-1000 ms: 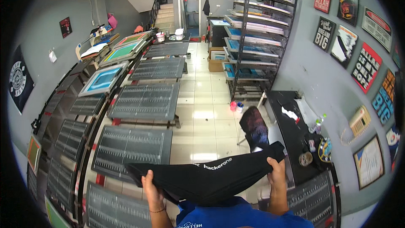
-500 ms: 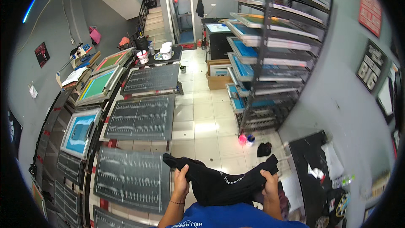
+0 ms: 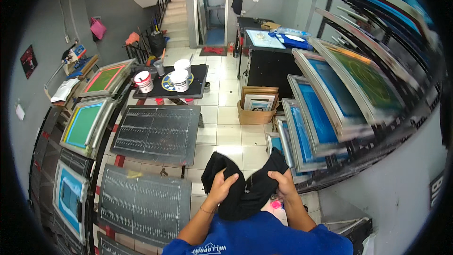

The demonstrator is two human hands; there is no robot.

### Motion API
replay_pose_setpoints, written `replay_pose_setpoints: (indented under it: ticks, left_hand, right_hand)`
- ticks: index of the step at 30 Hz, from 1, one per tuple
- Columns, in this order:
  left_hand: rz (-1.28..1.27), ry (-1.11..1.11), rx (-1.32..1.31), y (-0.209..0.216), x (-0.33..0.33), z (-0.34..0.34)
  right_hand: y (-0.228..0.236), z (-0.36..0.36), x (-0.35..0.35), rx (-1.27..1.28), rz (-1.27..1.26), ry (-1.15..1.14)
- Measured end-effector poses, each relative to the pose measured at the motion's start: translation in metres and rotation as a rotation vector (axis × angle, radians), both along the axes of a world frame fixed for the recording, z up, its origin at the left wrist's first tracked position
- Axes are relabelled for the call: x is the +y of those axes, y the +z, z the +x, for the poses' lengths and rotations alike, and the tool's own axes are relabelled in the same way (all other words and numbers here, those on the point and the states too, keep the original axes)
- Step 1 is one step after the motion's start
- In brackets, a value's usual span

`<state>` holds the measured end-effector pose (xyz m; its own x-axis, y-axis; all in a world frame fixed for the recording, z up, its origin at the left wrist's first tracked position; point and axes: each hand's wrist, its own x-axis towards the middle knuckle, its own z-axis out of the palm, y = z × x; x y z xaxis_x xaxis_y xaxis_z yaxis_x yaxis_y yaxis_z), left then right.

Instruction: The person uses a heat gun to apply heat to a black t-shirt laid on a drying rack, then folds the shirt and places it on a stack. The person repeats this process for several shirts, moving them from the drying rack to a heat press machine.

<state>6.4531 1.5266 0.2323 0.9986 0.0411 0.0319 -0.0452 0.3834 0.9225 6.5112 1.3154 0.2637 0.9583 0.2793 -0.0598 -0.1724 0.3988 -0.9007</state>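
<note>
A black garment [image 3: 245, 204] hangs bunched in front of my blue shirt, sagging in the middle between my two hands. My left hand [image 3: 222, 186] is closed around its left part, the thumb lying on top of the cloth. Its upper right part is gripped by my right hand [image 3: 283, 182], thumb also on top. The folds hide most of my fingers and the garment's full shape. Close to my left forearm lies a dark gridded print board [image 3: 146, 203].
More print boards [image 3: 158, 132] line the left side, with framed screens [image 3: 82, 123] beside them. White tubs [image 3: 179, 80] stand on a black board ahead. A rack of screens [image 3: 325, 99] crowds the right. Past it sit a cardboard box [image 3: 257, 117] and a dark cabinet [image 3: 273, 68]. Between runs a tiled floor [image 3: 229, 134].
I have moved forward along the boards; the tubs and rack appear nearer. My hands have come closer together, and the stretched garment now hangs folded between them.
</note>
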Motion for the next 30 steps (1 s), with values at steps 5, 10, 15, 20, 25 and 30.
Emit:
replay_pose_setpoints:
  ticks: [5, 10, 15, 20, 25, 30]
  left_hand:
    - [0.221, -0.172, -0.079, 0.035, 0.038, 0.219]
    - [0.209, -0.146, -0.037, 0.020, 0.071, 0.429]
    - [-0.075, 0.096, 0.109, 0.024, 0.121, 0.628]
    - [-0.134, 0.265, 0.049, 0.031, 0.197, 0.785]
    - [-0.306, 0.526, 0.023, 0.004, 0.301, 0.937]
    - [-0.435, 0.882, -0.008, 0.005, 0.434, 1.059]
  right_hand:
    - [-0.007, 0.188, 0.036, 0.019, 0.002, -0.037]
    - [-0.030, 0.376, 0.094, 0.075, 0.154, -0.018]
    - [-0.041, 0.645, 0.160, 0.115, 0.190, 0.400]
    - [-0.034, 0.832, 0.250, 0.174, 0.114, 0.553]
    - [-0.010, 1.023, 0.345, 0.101, -0.003, 0.556]
    - [0.028, 1.212, 0.410, 0.018, 0.120, 0.256]
